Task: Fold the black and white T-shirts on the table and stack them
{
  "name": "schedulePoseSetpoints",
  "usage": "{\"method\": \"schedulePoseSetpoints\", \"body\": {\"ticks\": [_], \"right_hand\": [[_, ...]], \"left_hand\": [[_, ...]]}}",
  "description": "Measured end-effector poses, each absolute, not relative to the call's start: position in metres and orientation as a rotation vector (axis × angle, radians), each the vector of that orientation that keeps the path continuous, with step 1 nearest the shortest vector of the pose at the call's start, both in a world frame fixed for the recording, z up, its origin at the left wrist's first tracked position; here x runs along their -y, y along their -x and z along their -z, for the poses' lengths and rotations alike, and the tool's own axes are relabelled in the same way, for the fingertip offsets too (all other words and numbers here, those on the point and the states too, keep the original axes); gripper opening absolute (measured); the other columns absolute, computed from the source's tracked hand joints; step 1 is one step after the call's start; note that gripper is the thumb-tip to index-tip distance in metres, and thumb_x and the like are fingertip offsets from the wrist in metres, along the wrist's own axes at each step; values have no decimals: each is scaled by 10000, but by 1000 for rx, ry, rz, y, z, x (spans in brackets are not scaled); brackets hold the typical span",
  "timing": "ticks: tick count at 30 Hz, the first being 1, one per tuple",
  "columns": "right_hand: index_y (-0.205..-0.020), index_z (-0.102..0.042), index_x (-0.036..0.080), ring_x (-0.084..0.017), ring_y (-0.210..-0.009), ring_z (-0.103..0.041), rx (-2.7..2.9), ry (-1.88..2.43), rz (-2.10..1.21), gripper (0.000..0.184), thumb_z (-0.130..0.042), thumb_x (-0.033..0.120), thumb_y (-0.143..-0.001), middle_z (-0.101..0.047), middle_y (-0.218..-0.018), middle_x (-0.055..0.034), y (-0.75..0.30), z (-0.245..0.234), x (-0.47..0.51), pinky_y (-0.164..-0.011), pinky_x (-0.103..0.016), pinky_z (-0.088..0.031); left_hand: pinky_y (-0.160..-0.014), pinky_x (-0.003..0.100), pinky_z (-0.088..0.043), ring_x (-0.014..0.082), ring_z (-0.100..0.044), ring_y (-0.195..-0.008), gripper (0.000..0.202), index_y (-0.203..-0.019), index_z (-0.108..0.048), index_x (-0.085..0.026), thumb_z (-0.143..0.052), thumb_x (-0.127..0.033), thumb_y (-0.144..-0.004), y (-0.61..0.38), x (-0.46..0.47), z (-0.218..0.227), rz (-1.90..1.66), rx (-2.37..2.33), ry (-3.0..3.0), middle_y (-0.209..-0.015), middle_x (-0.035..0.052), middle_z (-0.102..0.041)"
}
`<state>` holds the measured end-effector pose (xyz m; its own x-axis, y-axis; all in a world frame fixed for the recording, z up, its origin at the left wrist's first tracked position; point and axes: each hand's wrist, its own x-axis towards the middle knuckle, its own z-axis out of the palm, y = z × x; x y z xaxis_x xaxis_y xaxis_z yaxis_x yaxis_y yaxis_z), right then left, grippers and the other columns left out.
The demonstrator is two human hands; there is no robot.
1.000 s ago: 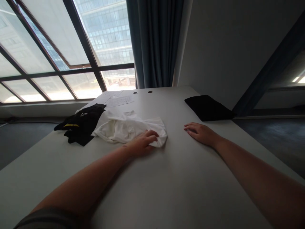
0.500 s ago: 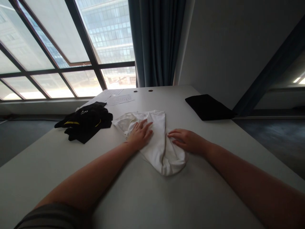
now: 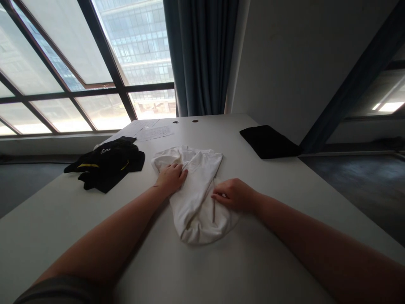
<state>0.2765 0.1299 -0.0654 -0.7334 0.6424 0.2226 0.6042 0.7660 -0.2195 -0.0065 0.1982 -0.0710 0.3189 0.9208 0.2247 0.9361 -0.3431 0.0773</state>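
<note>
A white T-shirt [image 3: 193,194] lies partly folded and creased on the white table, its near end a rounded loose fold. My left hand [image 3: 171,179] rests on the shirt's left side, palm down. Its fingers lie on the cloth, slightly bent, with the thumb a little apart. On the right edge, my right hand [image 3: 236,195] has thumb and fingers pinched together on a bit of the shirt. The cloth inside that pinch is mostly hidden by the fingers.
Left of the shirt is a heap of black clothing [image 3: 107,162] with yellow trim. A flat black folded cloth [image 3: 270,142] lies at the back right. Printed papers [image 3: 154,133] sit near the far edge of the table [image 3: 196,274], beside two round holes.
My left hand has slid left and its fingers have drawn in. My right hand has moved left and closed on the shirt's edge. The shirt's near end has swung left.
</note>
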Motion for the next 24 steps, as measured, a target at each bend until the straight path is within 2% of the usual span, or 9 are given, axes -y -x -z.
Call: {"method": "schedulePoseSetpoints", "body": {"ticks": [3, 6, 9, 11, 13, 16, 18, 20, 24], "right_hand": [[-740, -631, 190, -158, -617, -560, 2557, 948, -48, 385, -490, 345, -1063, -654, -686, -33, -282, 69, -132, -635, -296, -365], [-777, -632, 196, -178, -672, -585, 2350, 916, 66, 357, -466, 317, -1069, -660, -724, -49, -286, 64, -134, -671, -309, -420], [-953, -693, 200, -221, -915, -665, 2290, 821, 19, 238, -500, 292, -1058, -735, -959, -94, -283, 58, -133, -856, -355, -515], [-1148, -704, 204, -249, -1148, -654, 2383, 748, -97, 221, -536, 308, -1049, -731, -1198, -117, -279, 59, -133, -1022, -407, -509], [-1336, -658, 207, -264, -1287, -606, 2505, 761, -220, 339, -573, 344, -1037, -675, -1366, -128, -275, 63, -133, -1113, -432, -475], [-1451, -601, 202, -293, -1267, -607, 2609, 929, -283, 489, -629, 397, -1002, -658, -1381, -145, -271, 68, -133, -1115, -457, -467], [-1400, -635, 198, -303, -1183, -625, 2627, 1015, -258, 467, -654, 406, -982, -697, -1271, -141, -270, 68, -133, -1084, -477, -468], [-1270, -685, 199, -292, -1094, -636, 2630, 1045, -231, 357, -668, 390, -969, -723, -1148, -121, -272, 64, -134, -1038, -467, -471], [-954, -689, 190, -260, -956, -622, 2640, 1021, -131, 159, -683, 349, -951, -714, -951, -94, -280, 54, -137, -973, -423, -455]], "left_hand": [[-1001, 436, -509, 315, -704, -1091, 462, -1083, -740, -217, -372, -496, -1066, -3, -186, 62, 462, 1734, 2720, -1125, 113, -764], [-1032, 382, -516, 271, -711, -1120, 555, -1141, -761, -252, -288, -537, -1083, -10, -177, 60, 662, 1659, 3054, -1187, 64, -780], [-1150, 362, -449, 244, -652, -1259, 526, -1253, -735, -249, -304, -501, -1085, -14, -174, 68, 743, 1317, 3226, -1364, 50, -714], [-1179, 394, -424, 249, -625, -1294, 497, -1313, -697, -239, -316, -466, -1089, -15, -175, 75, 721, 1258, 3116, -1412, 70, -673], [-1161, 424, -441, 261, -625, -1286, 470, -1338, -665, -228, -325, -439, -1092, -15, -179, 81, 673, 1437, 2904, -1405, 95, -662], [-1183, 470, -412, 289, -621, -1282, 399, -1286, -668, -206, -397, -411, -1078, -12, -185, 83, 542, 1700, 2597, -1376, 125, -670], [-1211, 518, -367, 314, -602, -1305, 366, -1277, -665, -206, -452, -410, -1060, -10, -187, 82, 457, 1791, 2476, -1383, 135, -667], [-1216, 531, -356, 323, -576, -1339, 380, -1325, -642, -211, -493, -416, -1042, -9, -188, 79, 414, 1840, 2424, -1412, 141, -647], [-1171, 465, -417, 293, -592, -1323, 412, -1391, -640, -279, -503, -437, -1037, -4, -189, 77, 403, 1867, 2381, -1471, 113, -589]]}}
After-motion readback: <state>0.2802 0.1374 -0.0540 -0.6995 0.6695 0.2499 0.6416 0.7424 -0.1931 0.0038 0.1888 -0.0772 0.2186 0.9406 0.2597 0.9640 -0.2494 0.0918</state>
